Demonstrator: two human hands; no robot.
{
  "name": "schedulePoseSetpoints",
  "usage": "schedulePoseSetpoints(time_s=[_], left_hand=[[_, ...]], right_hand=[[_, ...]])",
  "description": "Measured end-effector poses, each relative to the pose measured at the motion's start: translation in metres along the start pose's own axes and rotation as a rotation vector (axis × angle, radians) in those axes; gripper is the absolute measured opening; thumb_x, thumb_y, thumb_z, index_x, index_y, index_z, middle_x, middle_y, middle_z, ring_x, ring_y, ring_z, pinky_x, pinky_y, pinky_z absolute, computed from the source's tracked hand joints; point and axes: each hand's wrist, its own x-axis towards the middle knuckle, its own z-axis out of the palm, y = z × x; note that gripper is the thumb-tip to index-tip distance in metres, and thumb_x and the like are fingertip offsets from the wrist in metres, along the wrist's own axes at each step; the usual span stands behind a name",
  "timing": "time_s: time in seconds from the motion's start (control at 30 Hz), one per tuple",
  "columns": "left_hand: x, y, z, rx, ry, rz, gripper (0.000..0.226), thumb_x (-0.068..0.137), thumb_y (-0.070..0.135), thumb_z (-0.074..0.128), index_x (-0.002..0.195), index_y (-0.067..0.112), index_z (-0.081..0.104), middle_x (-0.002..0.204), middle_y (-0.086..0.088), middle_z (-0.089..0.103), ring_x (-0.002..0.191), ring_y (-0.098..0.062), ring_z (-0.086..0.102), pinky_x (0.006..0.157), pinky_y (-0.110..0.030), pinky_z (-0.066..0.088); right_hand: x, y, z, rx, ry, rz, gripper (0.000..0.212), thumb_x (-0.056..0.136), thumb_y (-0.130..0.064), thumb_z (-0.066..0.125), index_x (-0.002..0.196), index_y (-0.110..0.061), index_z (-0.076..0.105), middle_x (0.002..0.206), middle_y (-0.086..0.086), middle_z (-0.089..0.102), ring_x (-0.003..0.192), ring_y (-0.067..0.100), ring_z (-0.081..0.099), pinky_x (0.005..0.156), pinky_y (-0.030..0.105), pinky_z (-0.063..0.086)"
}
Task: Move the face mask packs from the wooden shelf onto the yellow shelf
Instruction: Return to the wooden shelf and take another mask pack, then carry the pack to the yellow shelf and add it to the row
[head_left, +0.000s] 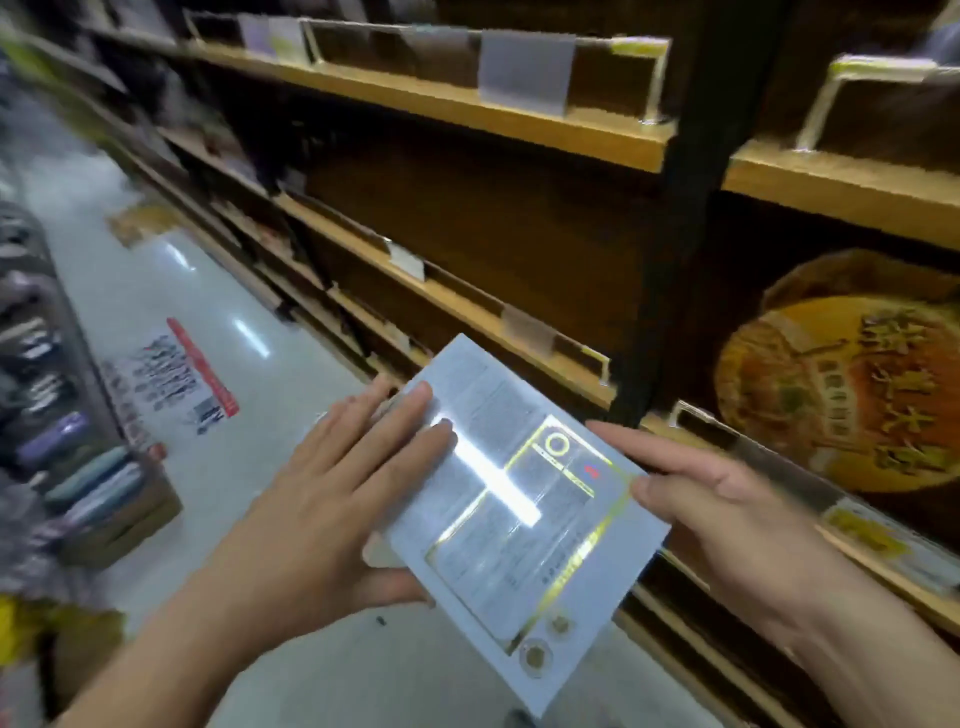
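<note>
A flat white face mask pack (524, 519) with gold trim and small print is held in front of me, tilted, over the aisle floor. My left hand (332, 499) lies on its left side, fingers spread across the top and thumb underneath. My right hand (717, 514) grips its right edge between thumb and fingers. The wooden shelf (467, 306) runs just behind the pack, its boards mostly bare. A yellow patch (10, 623) shows at the lower left edge; I cannot tell whether it is the yellow shelf.
A round orange and gold packaged item (852, 384) stands on the wooden shelf at the right. A black upright post (670, 218) divides the shelf bays. Clear price-tag holders (524, 65) hang on the shelf edges. Across the pale tiled aisle (171, 291), a stocked rack (57, 441) stands at the left.
</note>
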Motion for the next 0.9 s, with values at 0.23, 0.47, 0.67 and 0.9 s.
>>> schedulePoseSetpoints(time_s=[0.23,0.47,0.67,0.9], left_hand=[[-0.077,-0.042,-0.012,-0.515,0.069,-0.746,0.124,0.051,0.092,0.051,0.153,0.049,-0.005,0.162,0.031,-0.006,0.147,0.009,0.005,0.120,-0.025,0.015],[-0.126,-0.134,-0.013,-0.399,-0.203,-0.806,0.073,0.066,0.075,0.063,0.132,0.044,0.056,0.143,0.022,0.044,0.128,-0.001,0.046,0.107,-0.027,0.040],[-0.155,-0.200,-0.005,-0.713,-0.466,-0.758,0.040,0.084,0.061,0.058,0.105,0.028,0.070,0.094,0.017,0.074,0.081,0.003,0.070,0.075,-0.021,0.059],[-0.195,-0.242,0.037,-1.219,-0.136,-1.019,0.050,0.087,0.049,0.060,0.099,0.001,0.064,0.090,-0.011,0.072,0.079,-0.023,0.064,0.070,-0.040,0.050]], right_hand=[[0.094,-0.008,0.089,-0.268,-0.390,0.095,0.041,0.097,-0.007,0.047,0.107,-0.035,0.076,0.108,-0.005,0.079,0.100,0.014,0.074,0.080,0.028,0.056],[0.170,-0.005,0.198,-0.442,-0.748,0.152,0.039,0.095,-0.009,0.049,0.109,-0.032,0.076,0.117,-0.005,0.076,0.112,0.015,0.070,0.100,0.042,0.050],[0.228,0.000,0.295,-0.521,-0.931,0.219,0.042,0.093,-0.004,0.045,0.108,-0.026,0.077,0.111,-0.002,0.078,0.103,0.015,0.072,0.087,0.029,0.055],[0.291,0.005,0.374,-0.604,-0.973,0.176,0.027,0.096,-0.018,0.055,0.111,-0.025,0.076,0.083,-0.012,0.078,0.083,0.010,0.071,0.083,0.030,0.053]])
